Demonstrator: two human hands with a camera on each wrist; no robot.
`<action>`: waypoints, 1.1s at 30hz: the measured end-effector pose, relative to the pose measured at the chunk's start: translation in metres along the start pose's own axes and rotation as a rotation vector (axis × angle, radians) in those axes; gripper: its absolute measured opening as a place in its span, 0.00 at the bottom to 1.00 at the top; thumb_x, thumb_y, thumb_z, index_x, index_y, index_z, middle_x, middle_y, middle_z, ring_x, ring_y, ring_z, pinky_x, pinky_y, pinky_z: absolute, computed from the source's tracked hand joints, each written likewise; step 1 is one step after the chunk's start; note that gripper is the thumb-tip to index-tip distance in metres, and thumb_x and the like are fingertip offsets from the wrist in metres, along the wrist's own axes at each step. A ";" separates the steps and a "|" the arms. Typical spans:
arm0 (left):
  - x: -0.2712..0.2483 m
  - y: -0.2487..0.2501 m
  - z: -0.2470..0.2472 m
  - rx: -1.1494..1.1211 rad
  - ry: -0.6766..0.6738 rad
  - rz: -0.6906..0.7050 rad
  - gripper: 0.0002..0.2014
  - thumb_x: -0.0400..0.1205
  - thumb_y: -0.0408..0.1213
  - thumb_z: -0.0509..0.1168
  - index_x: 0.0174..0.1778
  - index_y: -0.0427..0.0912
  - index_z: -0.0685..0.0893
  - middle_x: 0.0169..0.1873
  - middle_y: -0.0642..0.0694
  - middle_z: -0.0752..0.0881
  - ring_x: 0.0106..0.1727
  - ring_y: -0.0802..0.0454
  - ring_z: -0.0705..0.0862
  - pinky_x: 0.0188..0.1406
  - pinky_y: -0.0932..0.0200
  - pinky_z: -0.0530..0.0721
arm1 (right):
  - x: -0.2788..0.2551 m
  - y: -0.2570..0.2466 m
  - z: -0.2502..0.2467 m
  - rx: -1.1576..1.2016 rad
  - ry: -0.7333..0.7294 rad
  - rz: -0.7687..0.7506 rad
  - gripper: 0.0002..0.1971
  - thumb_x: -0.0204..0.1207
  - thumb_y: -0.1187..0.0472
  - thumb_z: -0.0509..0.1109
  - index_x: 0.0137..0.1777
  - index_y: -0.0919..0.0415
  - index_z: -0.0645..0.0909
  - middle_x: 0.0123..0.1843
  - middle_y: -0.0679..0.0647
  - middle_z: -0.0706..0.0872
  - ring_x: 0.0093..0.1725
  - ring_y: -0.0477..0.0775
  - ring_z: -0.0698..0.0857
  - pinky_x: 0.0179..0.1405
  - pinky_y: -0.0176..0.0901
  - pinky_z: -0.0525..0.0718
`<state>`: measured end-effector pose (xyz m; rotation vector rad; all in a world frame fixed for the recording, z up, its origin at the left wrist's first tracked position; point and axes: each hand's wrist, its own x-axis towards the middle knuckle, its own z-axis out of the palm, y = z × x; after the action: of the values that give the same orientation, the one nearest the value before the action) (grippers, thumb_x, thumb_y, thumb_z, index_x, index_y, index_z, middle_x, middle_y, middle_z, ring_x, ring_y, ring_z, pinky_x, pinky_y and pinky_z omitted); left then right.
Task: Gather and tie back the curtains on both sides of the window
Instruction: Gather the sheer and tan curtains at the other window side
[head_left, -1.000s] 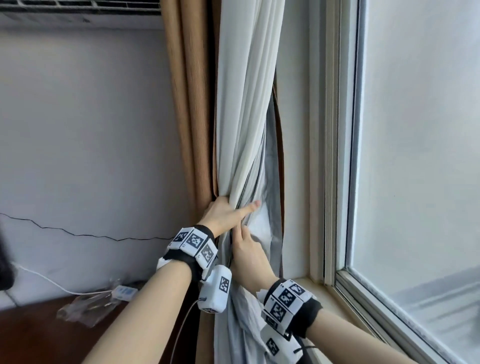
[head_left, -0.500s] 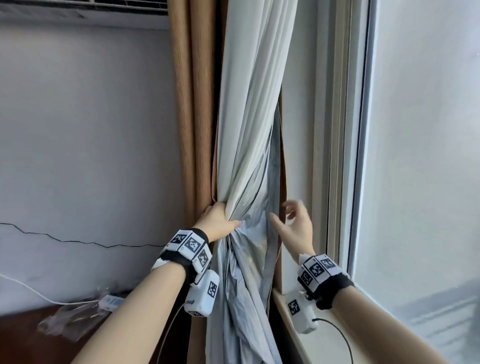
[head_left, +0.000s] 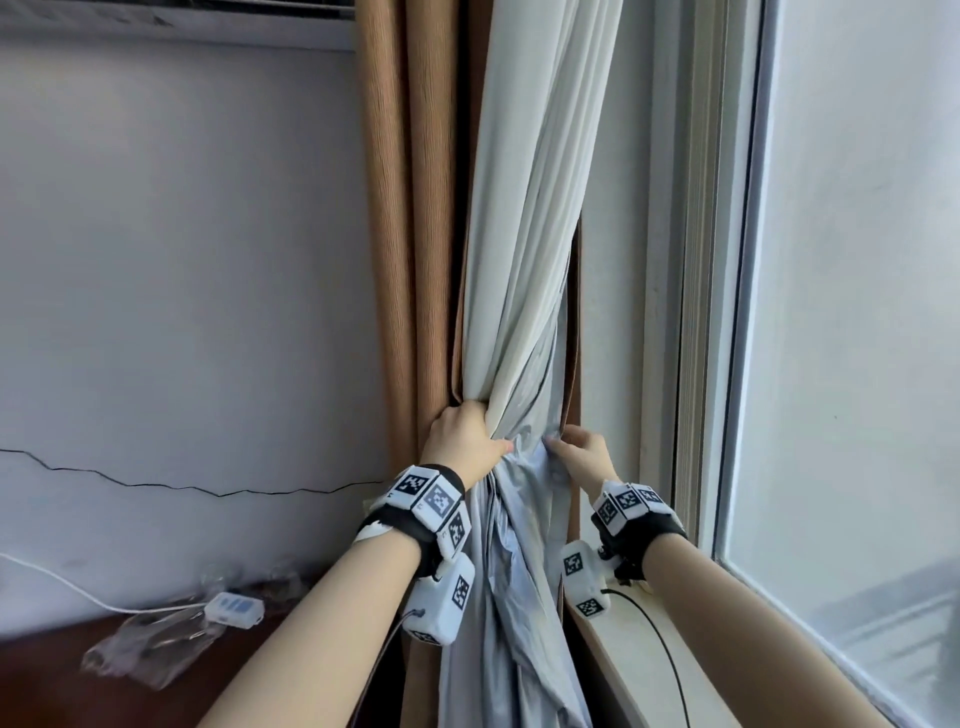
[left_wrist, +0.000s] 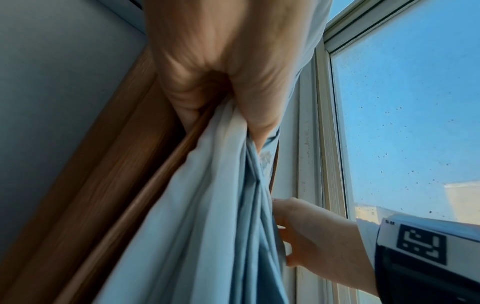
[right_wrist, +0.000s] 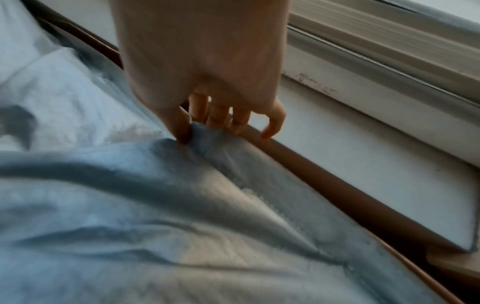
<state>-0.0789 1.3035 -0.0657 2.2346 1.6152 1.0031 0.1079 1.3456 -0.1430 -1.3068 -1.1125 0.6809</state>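
At window's left side: gathering step — left hand gripping bunched pale grey curtain, right hand pinching its loose edge; next, needing a tie-back.

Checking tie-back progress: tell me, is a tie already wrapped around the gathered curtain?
No, only the left hand grips the bunched curtain; no tie shows.

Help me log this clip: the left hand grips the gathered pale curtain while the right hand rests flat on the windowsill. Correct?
Not quite. The left hand does grip the gathered pale curtain, but the right hand is off the windowsill, pinching the curtain's edge, as the right wrist view shows.
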 end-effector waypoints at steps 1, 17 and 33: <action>0.000 0.001 0.000 0.003 -0.001 0.003 0.25 0.72 0.48 0.75 0.60 0.37 0.81 0.59 0.34 0.84 0.63 0.35 0.81 0.59 0.51 0.80 | 0.001 0.001 0.001 -0.045 0.014 -0.002 0.05 0.78 0.64 0.71 0.41 0.59 0.83 0.36 0.55 0.86 0.37 0.55 0.84 0.37 0.47 0.85; -0.011 0.009 0.011 0.067 0.090 0.167 0.15 0.77 0.41 0.71 0.56 0.36 0.85 0.51 0.32 0.87 0.55 0.30 0.84 0.51 0.45 0.84 | -0.136 -0.046 -0.018 -0.547 -0.006 -0.495 0.17 0.82 0.69 0.55 0.70 0.61 0.63 0.31 0.60 0.81 0.28 0.63 0.76 0.28 0.50 0.70; -0.059 -0.021 -0.020 -0.770 -0.597 0.185 0.27 0.78 0.27 0.62 0.76 0.39 0.74 0.68 0.43 0.82 0.70 0.54 0.80 0.71 0.63 0.74 | -0.154 -0.060 0.037 -0.303 -0.104 -0.316 0.37 0.70 0.47 0.76 0.73 0.52 0.60 0.45 0.42 0.86 0.39 0.34 0.85 0.29 0.22 0.76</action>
<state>-0.1172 1.2539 -0.0853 1.8739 0.6266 0.7112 0.0064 1.2110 -0.1266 -1.3171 -1.5118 0.3572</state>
